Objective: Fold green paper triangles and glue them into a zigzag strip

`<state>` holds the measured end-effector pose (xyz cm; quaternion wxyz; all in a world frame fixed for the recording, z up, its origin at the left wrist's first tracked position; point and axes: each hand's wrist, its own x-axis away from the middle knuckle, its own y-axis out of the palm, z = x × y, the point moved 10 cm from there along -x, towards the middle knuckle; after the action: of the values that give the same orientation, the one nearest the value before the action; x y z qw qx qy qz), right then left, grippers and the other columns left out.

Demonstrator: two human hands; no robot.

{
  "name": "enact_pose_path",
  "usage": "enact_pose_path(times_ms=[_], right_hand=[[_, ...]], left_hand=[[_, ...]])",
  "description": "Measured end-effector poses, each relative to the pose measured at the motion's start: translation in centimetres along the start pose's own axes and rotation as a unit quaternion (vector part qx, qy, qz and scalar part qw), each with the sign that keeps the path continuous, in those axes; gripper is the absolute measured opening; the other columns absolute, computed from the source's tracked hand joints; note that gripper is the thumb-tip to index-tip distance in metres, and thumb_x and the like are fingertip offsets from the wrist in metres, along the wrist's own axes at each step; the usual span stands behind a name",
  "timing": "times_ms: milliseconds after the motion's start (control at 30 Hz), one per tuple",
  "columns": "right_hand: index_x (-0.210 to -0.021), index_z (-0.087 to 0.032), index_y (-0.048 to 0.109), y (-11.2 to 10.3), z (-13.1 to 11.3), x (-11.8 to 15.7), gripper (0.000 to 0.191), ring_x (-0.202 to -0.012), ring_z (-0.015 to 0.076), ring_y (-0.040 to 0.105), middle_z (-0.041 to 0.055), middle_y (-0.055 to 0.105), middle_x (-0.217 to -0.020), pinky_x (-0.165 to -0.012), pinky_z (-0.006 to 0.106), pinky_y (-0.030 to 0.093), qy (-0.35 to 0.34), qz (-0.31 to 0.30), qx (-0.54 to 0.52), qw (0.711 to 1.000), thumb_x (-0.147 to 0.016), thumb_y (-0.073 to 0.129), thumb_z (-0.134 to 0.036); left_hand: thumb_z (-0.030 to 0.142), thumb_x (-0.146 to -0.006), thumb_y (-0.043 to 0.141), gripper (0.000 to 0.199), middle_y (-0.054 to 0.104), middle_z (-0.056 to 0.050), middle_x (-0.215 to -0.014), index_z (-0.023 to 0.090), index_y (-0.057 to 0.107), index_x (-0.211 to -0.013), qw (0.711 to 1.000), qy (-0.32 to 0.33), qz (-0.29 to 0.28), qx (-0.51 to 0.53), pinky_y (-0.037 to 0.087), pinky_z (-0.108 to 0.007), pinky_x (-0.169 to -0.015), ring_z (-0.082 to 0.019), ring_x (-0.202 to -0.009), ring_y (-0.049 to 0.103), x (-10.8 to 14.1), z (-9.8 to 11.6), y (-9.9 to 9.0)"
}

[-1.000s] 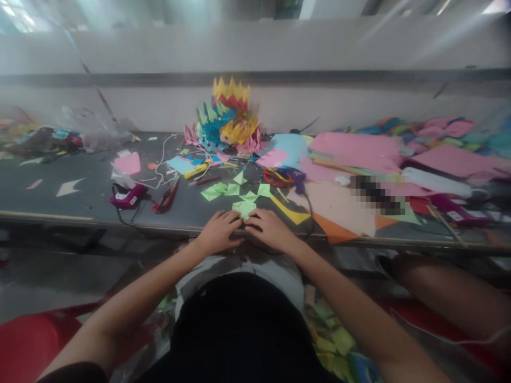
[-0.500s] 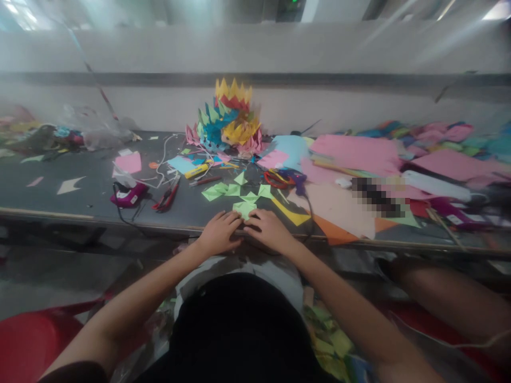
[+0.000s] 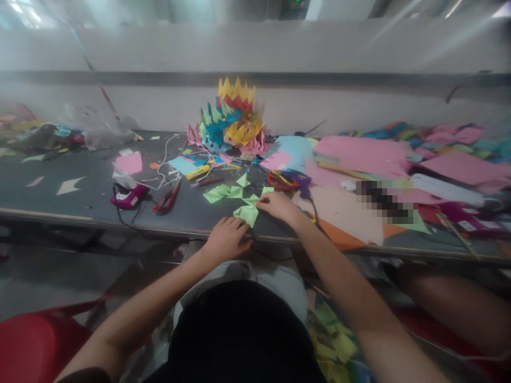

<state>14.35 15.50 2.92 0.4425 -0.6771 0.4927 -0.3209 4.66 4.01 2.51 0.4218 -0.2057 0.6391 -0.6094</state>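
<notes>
A folded light green paper piece (image 3: 246,214) lies close to the near edge of the dark table. The fingers of my left hand (image 3: 228,238) rest at its near side, thumb apart and lower, by the table edge. From the right, my right hand (image 3: 278,206) reaches over the table, fingertips pinched together at the paper's right corner; its fingers partly hide the contact. Just beyond lie several other folded green pieces (image 3: 217,193), one of them partly behind my right hand.
Red-handled pliers (image 3: 167,198) and a purple device (image 3: 130,197) lie left. Further back are a yellow cutter (image 3: 198,172), a colourful folded-paper model (image 3: 229,119) and red-handled scissors (image 3: 281,182). Pink sheets (image 3: 359,151) spread right. Another person's leg (image 3: 451,303) is at lower right.
My hands have moved apart: the right one away and rightward to the paper's corner, the left slightly nearer me. More of the green paper shows now.
</notes>
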Motion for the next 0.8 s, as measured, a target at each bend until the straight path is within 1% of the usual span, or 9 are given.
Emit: enact_pose_path(times_ms=[67, 133, 200, 267, 367, 433, 500, 600, 800], right_hand=[[-0.075, -0.019, 0.068, 1.1, -0.4, -0.6, 0.020, -0.075, 0.0172, 0.062, 0.0048, 0.070, -0.081, -0.060, 0.023, 0.038, 0.000, -0.054, 0.006, 0.999, -0.075, 0.060, -0.037], [-0.075, -0.019, 0.068, 1.7, -1.0, -0.8, 0.014, -0.075, 0.0160, 0.061, 0.0039, 0.070, -0.082, -0.060, 0.022, 0.037, -0.011, -0.071, 0.006, 0.997, -0.073, 0.062, -0.032], [-0.075, -0.019, 0.067, 1.9, -1.4, -0.9, 0.010, -0.073, 0.0148, 0.060, 0.0032, 0.069, -0.080, -0.060, 0.021, 0.037, -0.027, -0.070, 0.006, 0.997, -0.072, 0.063, -0.027], [-0.075, -0.018, 0.066, 2.0, -1.9, -0.8, 0.008, -0.069, 0.0133, 0.059, 0.0024, 0.068, -0.077, -0.059, 0.021, 0.036, -0.052, -0.072, -0.003, 0.996, -0.071, 0.063, -0.024], [-0.074, -0.018, 0.065, 2.1, -2.8, -0.4, 0.005, -0.065, 0.0120, 0.057, 0.0017, 0.067, -0.074, -0.058, 0.020, 0.035, -0.102, -0.077, -0.012, 0.992, -0.073, 0.060, -0.021], [-0.075, -0.017, 0.064, 1.9, -3.4, -0.2, 0.006, -0.064, 0.0119, 0.056, 0.0017, 0.066, -0.072, -0.058, 0.020, 0.034, -0.128, -0.074, -0.008, 0.989, -0.074, 0.058, -0.019], [-0.077, -0.017, 0.064, 1.7, -3.8, 0.1, 0.007, -0.063, 0.0120, 0.056, 0.0019, 0.066, -0.071, -0.058, 0.020, 0.034, -0.143, -0.069, -0.002, 0.987, -0.075, 0.057, -0.018], [-0.080, -0.017, 0.064, 1.6, -4.4, 0.4, 0.009, -0.064, 0.0123, 0.056, 0.0027, 0.066, -0.073, -0.059, 0.021, 0.034, -0.165, -0.065, 0.010, 0.984, -0.076, 0.056, -0.016], [-0.089, -0.016, 0.066, 2.2, -5.7, 1.0, 0.017, -0.078, 0.0158, 0.059, 0.0067, 0.067, -0.088, -0.067, 0.023, 0.037, -0.240, -0.070, 0.069, 0.966, -0.080, 0.052, -0.014]], left_hand=[[0.038, -0.085, 0.049, 0.028, 0.062, -0.009, -0.100, 0.018, 0.060, -0.101, 1.000, -0.008, -0.005, 0.002, 0.040, -0.035, -0.085, -0.023, -0.098, 0.055, -0.2, 0.4, -0.3], [0.038, -0.085, 0.048, 0.027, 0.063, -0.009, -0.094, 0.018, 0.062, -0.097, 1.000, -0.013, -0.011, 0.010, 0.041, -0.035, -0.083, -0.022, -0.094, 0.056, -0.5, 0.5, -0.6], [0.037, -0.086, 0.047, 0.026, 0.064, -0.008, -0.089, 0.018, 0.064, -0.092, 0.999, -0.021, -0.016, 0.036, 0.042, -0.034, -0.080, -0.021, -0.089, 0.058, -1.1, 0.0, -0.8], [0.032, -0.087, 0.046, 0.023, 0.066, -0.007, -0.087, 0.018, 0.065, -0.089, 0.996, -0.042, -0.013, 0.083, 0.043, -0.031, -0.077, -0.019, -0.084, 0.060, -1.9, -1.4, -0.9], [0.022, -0.085, 0.047, 0.018, 0.067, -0.005, -0.089, 0.018, 0.065, -0.088, 0.985, -0.085, 0.012, 0.150, 0.044, -0.025, -0.073, -0.017, -0.083, 0.061, -3.4, -4.5, -1.3], [0.019, -0.082, 0.050, 0.016, 0.067, -0.005, -0.085, 0.017, 0.065, -0.085, 0.982, -0.108, 0.013, 0.153, 0.044, -0.025, -0.072, -0.017, -0.080, 0.060, -4.4, -6.3, -1.2], [0.021, -0.080, 0.053, 0.015, 0.067, -0.006, -0.085, 0.017, 0.066, -0.084, 0.983, -0.116, 0.009, 0.143, 0.045, -0.026, -0.071, -0.018, -0.079, 0.060, -5.2, -7.5, -1.1], [0.025, -0.079, 0.055, 0.016, 0.067, -0.006, -0.088, 0.018, 0.067, -0.087, 0.987, -0.093, 0.000, 0.131, 0.044, -0.025, -0.071, -0.018, -0.082, 0.060, -6.2, -7.8, -1.1], [0.024, -0.077, 0.056, 0.018, 0.069, -0.006, -0.082, 0.018, 0.070, -0.086, 0.987, -0.010, -0.109, 0.118, 0.042, -0.023, -0.064, -0.016, -0.072, 0.061, -7.0, -6.6, 1.0]])
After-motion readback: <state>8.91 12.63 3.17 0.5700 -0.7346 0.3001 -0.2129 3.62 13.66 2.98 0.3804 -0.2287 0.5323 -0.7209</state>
